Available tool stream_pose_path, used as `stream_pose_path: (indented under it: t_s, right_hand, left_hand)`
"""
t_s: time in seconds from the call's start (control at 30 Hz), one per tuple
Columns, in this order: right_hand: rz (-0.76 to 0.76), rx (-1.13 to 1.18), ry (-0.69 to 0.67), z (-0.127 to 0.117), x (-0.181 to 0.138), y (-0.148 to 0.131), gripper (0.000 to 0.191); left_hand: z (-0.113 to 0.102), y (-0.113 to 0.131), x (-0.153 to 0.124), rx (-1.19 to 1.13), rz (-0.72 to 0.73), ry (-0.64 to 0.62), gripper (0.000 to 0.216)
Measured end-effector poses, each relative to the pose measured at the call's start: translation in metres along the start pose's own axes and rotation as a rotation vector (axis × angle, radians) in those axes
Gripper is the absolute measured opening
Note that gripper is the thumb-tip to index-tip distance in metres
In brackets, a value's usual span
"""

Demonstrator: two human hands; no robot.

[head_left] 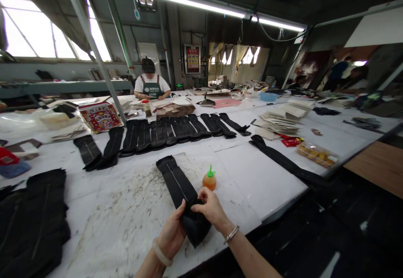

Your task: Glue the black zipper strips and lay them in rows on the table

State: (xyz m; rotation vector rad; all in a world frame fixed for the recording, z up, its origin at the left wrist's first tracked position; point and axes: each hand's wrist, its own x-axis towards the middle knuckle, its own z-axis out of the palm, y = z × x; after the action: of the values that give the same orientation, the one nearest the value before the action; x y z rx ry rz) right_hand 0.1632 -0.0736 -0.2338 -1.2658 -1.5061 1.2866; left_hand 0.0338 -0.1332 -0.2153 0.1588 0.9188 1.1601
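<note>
A long black fabric piece with a zipper (pixel 177 178) lies on the white table, its near end bunched and lifted at the table's front. My left hand (pixel 174 232) is closed round the left side of that near end, thumb on top by the zipper line. From the right, my right hand (pixel 210 207) pinches the folded black fabric with thumb and fingers. A silver bangle circles the right wrist, a pale one the left. Just beyond my right hand stands a round glue bottle (pixel 209 181) with orange liquid and a green nozzle.
A row of similar black zippered pieces (pixel 163 132) crosses the table ahead. More black pieces (pixel 34 219) lie at left. Stacked card sheets (pixel 280 120) and a clear box of yellow items (pixel 317 155) are at right. A person in an apron (pixel 151 87) sits opposite.
</note>
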Motion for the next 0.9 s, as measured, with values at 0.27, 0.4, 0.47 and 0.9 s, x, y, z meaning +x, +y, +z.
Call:
stream_pose_path:
  t_s: [0.27, 0.4, 0.47, 0.9]
  right_hand:
    - [0.208, 0.113, -0.128, 0.012, -0.002, 0.017, 0.025]
    - [0.201, 0.034, -0.063, 0.014, -0.003, 0.021, 0.032]
    - [0.185, -0.014, -0.041, 0.015, -0.004, 0.019, 0.036]
    - [0.065, -0.139, 0.000, 0.004, -0.008, 0.022, 0.021]
  left_hand:
    - [-0.030, 0.010, 0.002, 0.777, 0.028, 0.034, 0.043]
    - [-0.040, 0.028, 0.001, 1.340, 0.293, 0.307, 0.048]
    - [-0.034, 0.037, 0.000, 1.402, 0.549, 0.302, 0.033]
    - [-0.001, 0.075, 0.081, 1.828, 0.391, -0.634, 0.056]
